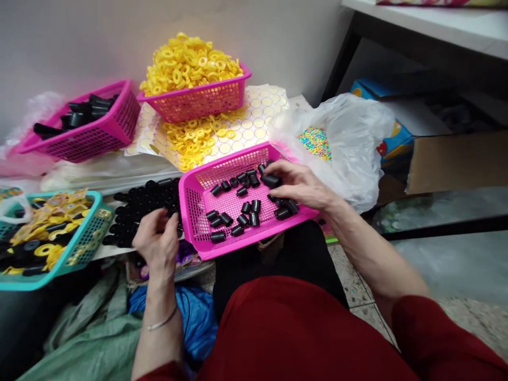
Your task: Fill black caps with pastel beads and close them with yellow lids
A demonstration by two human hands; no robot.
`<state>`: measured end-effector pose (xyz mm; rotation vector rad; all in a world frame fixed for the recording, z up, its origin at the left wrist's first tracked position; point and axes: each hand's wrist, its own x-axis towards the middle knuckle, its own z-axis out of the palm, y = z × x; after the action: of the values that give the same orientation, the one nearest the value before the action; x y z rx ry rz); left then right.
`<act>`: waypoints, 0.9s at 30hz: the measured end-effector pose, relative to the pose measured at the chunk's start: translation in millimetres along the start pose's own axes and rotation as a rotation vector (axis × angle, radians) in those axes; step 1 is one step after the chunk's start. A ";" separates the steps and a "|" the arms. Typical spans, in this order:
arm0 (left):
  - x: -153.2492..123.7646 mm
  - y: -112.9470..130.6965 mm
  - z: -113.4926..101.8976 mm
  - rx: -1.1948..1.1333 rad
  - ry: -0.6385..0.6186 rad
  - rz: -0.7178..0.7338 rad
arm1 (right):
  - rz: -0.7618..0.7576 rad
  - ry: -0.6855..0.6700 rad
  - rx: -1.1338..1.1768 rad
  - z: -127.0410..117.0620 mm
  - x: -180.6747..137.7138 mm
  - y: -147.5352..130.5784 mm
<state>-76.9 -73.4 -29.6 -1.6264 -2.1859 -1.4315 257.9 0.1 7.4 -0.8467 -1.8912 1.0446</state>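
A pink basket [198, 211] rests on my lap and holds several small black tubes [246, 209]. Over its far right corner, my right hand [301, 185] is pinched shut on one black tube [271, 180]. My left hand [156, 241] hovers just left of the basket, fingers curled closed around something small that I cannot make out. Beside it lies a cluster of upright black tubes [138, 209] on a low surface.
A teal basket [85, 248] with yellow and black parts stands at the left. Behind are a pink basket of black tubes [115, 124], a pink basket heaped with yellow rings [198, 100], sticker sheets [254, 124], and a plastic bag of coloured beads [345, 143].
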 end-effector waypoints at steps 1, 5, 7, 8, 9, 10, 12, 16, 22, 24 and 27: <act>14.9 11.0 8.0 0.001 -0.124 0.069 | 0.028 0.111 0.066 -5.9 -14.5 1.6; 62.1 50.6 58.7 0.109 -0.602 0.356 | 0.107 0.554 0.084 -4.9 -64.5 12.1; 71.8 70.5 88.0 0.169 -0.800 0.449 | 0.137 0.671 0.118 4.2 -81.8 16.4; 73.3 80.2 102.4 0.191 -0.871 0.474 | 0.148 0.707 0.151 8.8 -88.5 17.9; 72.9 89.4 116.2 0.208 -0.923 0.488 | 0.155 0.734 0.187 12.8 -94.0 19.1; 71.3 97.6 129.3 0.220 -0.956 0.499 | 0.157 0.755 0.224 15.8 -98.6 20.0; 66.5 110.2 152.3 0.225 -0.979 0.518 | 0.152 0.785 0.290 18.2 -105.9 21.1; 59.1 120.8 182.1 0.210 -1.038 0.648 | 0.149 0.799 0.355 14.1 -115.8 20.5; 54.3 119.9 194.7 0.307 -1.159 0.951 | 0.186 0.792 0.480 12.5 -120.9 20.5; 54.3 118.2 195.3 0.369 -1.161 0.990 | 0.206 0.787 0.546 13.4 -118.6 20.7; 58.1 116.3 192.4 0.425 -1.137 0.983 | 0.215 0.768 0.683 12.7 -112.1 17.8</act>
<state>74.1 103.1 -34.5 -2.9605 -1.2066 0.2911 301.2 -89.5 -48.5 -0.8682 -0.7423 1.1625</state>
